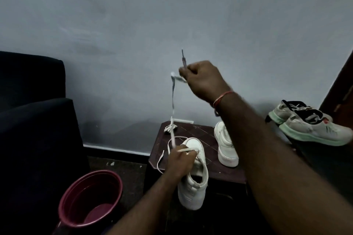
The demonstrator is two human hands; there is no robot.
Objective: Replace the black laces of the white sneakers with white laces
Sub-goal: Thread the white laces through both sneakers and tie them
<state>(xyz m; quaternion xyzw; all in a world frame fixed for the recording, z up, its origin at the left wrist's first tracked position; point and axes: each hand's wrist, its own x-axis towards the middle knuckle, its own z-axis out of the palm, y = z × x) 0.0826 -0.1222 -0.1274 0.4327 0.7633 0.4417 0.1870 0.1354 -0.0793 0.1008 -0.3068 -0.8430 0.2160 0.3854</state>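
A white sneaker point(193, 187) stands on a dark small table point(206, 133), heel toward me. My left hand point(181, 160) rests on its tongue area and pinches a white lace point(172, 105) near the eyelets. My right hand point(202, 80) is raised high in a fist and grips the same lace, pulling it taut upward; the lace tip sticks up above the fist. A loose end of lace point(160, 160) hangs off the table's left edge. The second white sneaker point(226, 145) lies on the table to the right. A bundled white lace point(170, 129) sits at the table's back.
A maroon plastic tub point(89, 198) stands on the floor at lower left. A dark sofa point(34, 112) fills the left side. Two grey sneakers with mint soles point(313, 128) rest at the right. A grey wall is close behind the table.
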